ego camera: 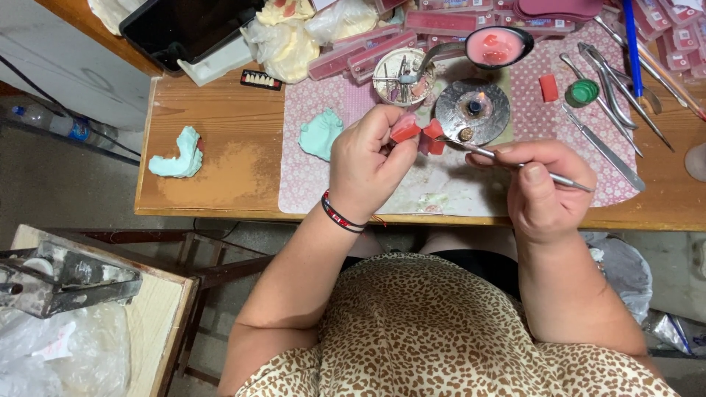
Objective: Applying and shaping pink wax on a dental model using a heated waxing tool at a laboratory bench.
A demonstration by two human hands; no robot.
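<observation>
My left hand (365, 160) holds a red wax piece (416, 132) pinched between thumb and fingers above the patterned mat (312, 176). My right hand (543, 185) grips a thin metal instrument (515, 162) like a pen. Its tip touches the red wax just in front of a small round metal burner (472, 110) with a lit flame. A dark bracelet circles my left wrist.
On the wooden table (213, 169) lie two pale green casts (178, 156) (321, 134), a strip of artificial teeth (261, 79), a tin of burs (401, 73), a spoon with pink wax (494, 45), several metal instruments (610, 95), a green cap (582, 92) and pink boxes. A metal press (59, 276) sits lower left.
</observation>
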